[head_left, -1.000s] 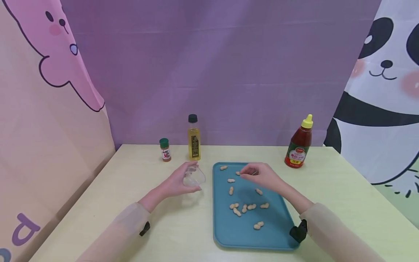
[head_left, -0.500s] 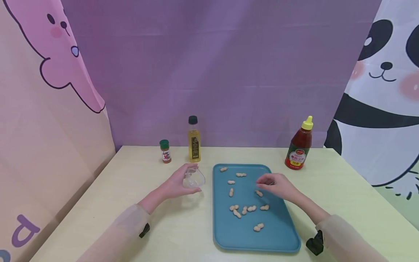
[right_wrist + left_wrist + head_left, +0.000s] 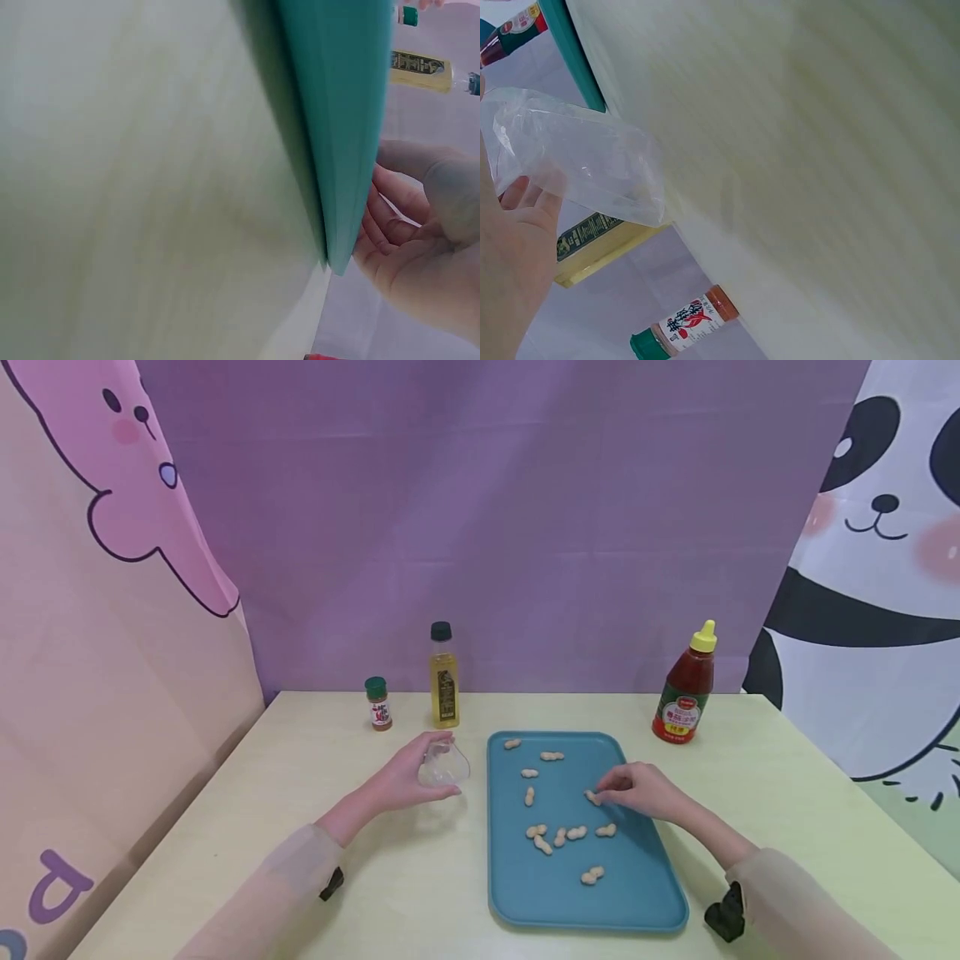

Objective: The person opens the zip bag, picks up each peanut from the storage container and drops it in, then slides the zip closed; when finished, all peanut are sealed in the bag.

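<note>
My left hand (image 3: 411, 777) holds a clear plastic bag (image 3: 446, 765), left of the blue tray (image 3: 551, 902). In the left wrist view the bag (image 3: 585, 154) spreads out beyond the hand (image 3: 517, 255). Over the tray's right side, my right hand (image 3: 643, 789) pinches one end of a peanut (image 3: 592, 797) that lies on the tray; the fingertips partly cover it. Several other peanuts are scattered over the tray, such as one at the back (image 3: 552, 756) and one near the front (image 3: 592, 876). The right wrist view shows the hand (image 3: 427, 225) behind the tray's edge, its peanut hidden.
At the table's back stand a small green-capped jar (image 3: 378, 704), an oil bottle (image 3: 445, 681) behind my left hand, and a red sauce bottle (image 3: 683, 693) right of the tray. A purple cloth (image 3: 487, 527) hangs behind the table.
My right hand has moved from the back peanut rightward and nearer to me, down onto the peanut at the right. The back peanut remains on the tray. My left hand holds the bag as before.
</note>
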`<act>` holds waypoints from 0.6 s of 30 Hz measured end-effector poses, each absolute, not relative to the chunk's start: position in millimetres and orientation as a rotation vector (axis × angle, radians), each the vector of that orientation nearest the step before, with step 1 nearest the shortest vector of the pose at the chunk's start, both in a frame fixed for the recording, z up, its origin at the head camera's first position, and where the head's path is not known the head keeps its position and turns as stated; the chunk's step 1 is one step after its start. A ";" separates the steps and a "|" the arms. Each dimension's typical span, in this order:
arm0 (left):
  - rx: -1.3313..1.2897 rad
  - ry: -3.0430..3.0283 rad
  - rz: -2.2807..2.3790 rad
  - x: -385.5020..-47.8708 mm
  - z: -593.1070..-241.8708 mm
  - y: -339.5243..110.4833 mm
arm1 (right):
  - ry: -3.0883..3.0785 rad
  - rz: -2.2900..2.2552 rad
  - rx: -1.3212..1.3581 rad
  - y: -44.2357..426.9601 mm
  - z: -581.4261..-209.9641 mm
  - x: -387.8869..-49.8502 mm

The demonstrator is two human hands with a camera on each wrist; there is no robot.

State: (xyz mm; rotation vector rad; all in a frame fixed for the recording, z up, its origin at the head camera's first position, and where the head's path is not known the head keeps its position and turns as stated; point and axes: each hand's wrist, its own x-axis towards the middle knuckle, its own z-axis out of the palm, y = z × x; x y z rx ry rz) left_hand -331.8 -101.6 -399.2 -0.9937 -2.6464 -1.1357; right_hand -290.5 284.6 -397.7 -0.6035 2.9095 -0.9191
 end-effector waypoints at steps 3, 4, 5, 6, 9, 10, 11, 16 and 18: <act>-0.996 -2.640 -1.147 -332.3 -398.6 -101.4 | 2.895 -0.925 -0.622 284.8 -398.2 -292.3; -0.998 -2.634 -1.149 -332.4 -398.6 -101.4 | 2.887 -0.928 -0.630 284.5 -398.2 -292.9; -0.999 -2.628 -1.150 -332.5 -398.7 -101.4 | 2.882 -0.931 -0.636 284.2 -398.1 -293.3; -1.000 -2.625 -1.149 -332.6 -398.8 -101.3 | 2.879 -0.934 -0.641 283.7 -398.0 -293.7; -1.000 -2.628 -1.141 -333.4 -399.4 -100.7 | 2.879 -0.924 -0.663 282.5 -398.1 -294.9; -0.999 -2.632 -1.139 -333.6 -399.6 -100.6 | 2.878 -0.918 -0.673 282.3 -398.3 -295.2; -0.996 -2.641 -1.138 -333.6 -399.6 -100.4 | 2.878 -0.912 -0.684 282.1 -398.5 -295.5; -0.968 -2.677 -1.147 -332.8 -398.9 -100.8 | 2.871 -0.900 -0.704 282.1 -399.2 -295.3; -0.961 -2.680 -1.153 -332.4 -398.2 -101.1 | 2.878 -0.899 -0.700 282.1 -398.8 -295.3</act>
